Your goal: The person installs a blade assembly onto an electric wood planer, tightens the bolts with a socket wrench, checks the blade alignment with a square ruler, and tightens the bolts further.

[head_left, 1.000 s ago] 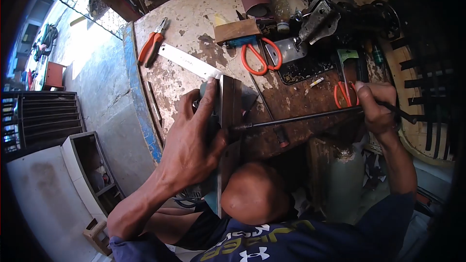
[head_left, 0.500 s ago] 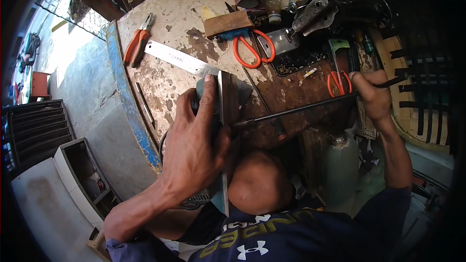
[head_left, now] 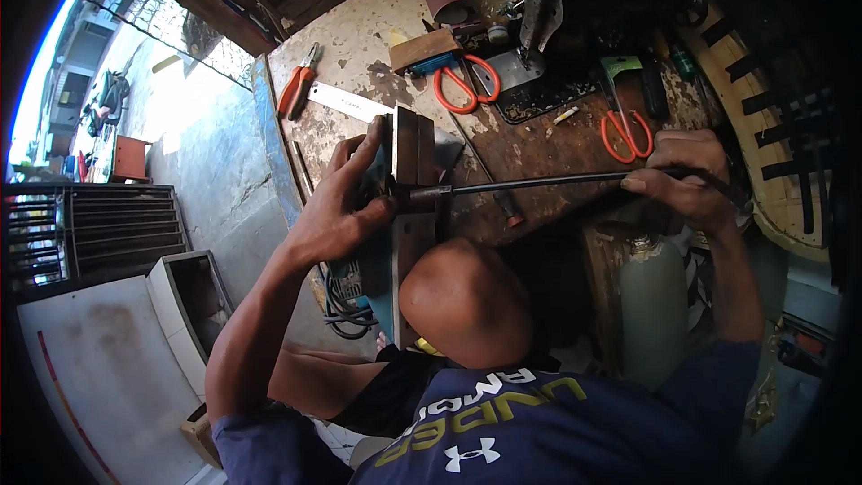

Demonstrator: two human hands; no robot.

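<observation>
My left hand (head_left: 346, 193) is closed around a teal power tool with a flat metal sole, which looks like an electric planer (head_left: 410, 148), standing on end by my knee. Its thumb lies close to the thick, socket-like end of a long dark rod (head_left: 539, 182). That end meets the middle of the sole; the exact contact is hidden. My right hand (head_left: 690, 175) grips the far end of the rod, thumb along it. Behind the planer lies a steel ruler (head_left: 346, 101), partly covered. A thin tool with an orange end (head_left: 513, 218) lies beneath the rod.
On the worn bench (head_left: 359, 58) lie pliers (head_left: 297, 85), orange-handled scissors (head_left: 453, 90), a second pair of scissors (head_left: 624, 139) and a wooden block (head_left: 424, 51). A black sewing machine (head_left: 575, 18) stands behind. A greenish bottle-like container (head_left: 651, 305) is below right.
The view has shifted, so bench items appear farther right. The rod lies more level, and my right hand's grip has turned with the thumb now along it. My left thumb is nearer the rod's end.
</observation>
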